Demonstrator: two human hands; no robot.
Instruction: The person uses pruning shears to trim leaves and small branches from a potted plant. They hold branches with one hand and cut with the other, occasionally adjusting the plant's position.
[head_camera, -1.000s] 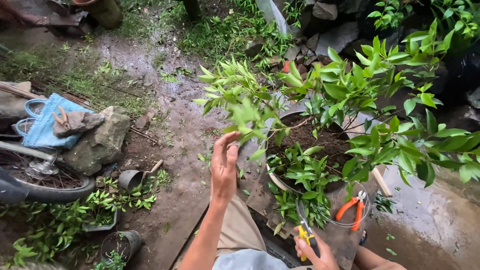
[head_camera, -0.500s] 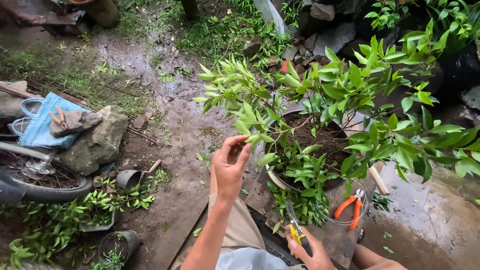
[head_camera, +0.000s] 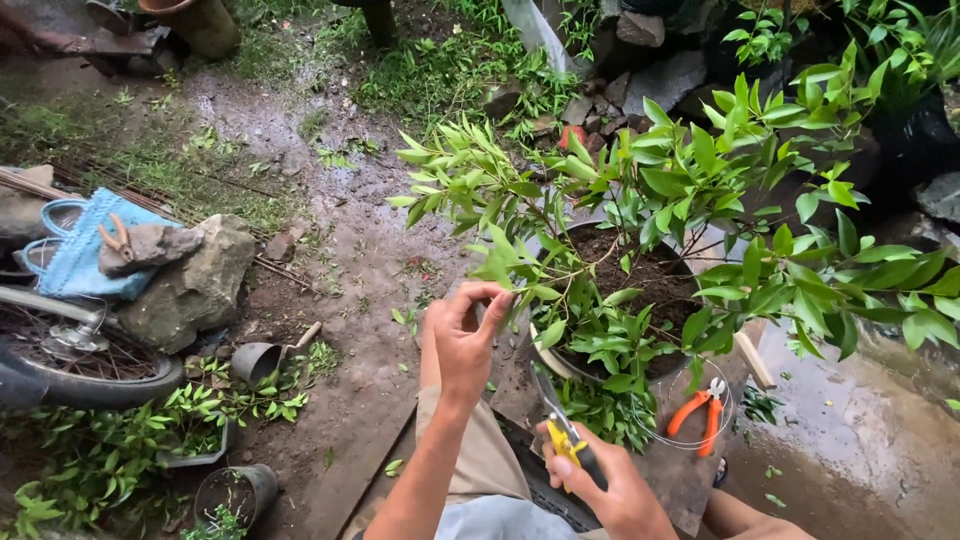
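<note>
A leafy green shrub (head_camera: 660, 200) grows from dark soil in a round pot (head_camera: 548, 362) in front of me. My left hand (head_camera: 465, 335) is raised beside the pot, its fingertips pinched on a low leafy twig (head_camera: 505, 270) of the shrub. My right hand (head_camera: 610, 485) at the bottom edge grips yellow-handled pruning shears (head_camera: 560, 430), blades pointing up toward the pot's near rim. Orange-handled pliers (head_camera: 700, 408) lie on a coil of thin wire (head_camera: 728, 420) just right of the pot.
A wet board (head_camera: 690, 480) carries the pot. To the left lie a large rock (head_camera: 195, 285), a blue woven bag (head_camera: 75, 255), a bicycle wheel (head_camera: 80, 370) and small black pots (head_camera: 260, 358). Cut leafy twigs (head_camera: 230, 400) litter the muddy ground. Stones (head_camera: 660, 75) sit behind.
My left hand closed from open fingers to a pinch on the twig and moved right toward the pot. My right hand rose with the shears, moving them left and closer to the shrub.
</note>
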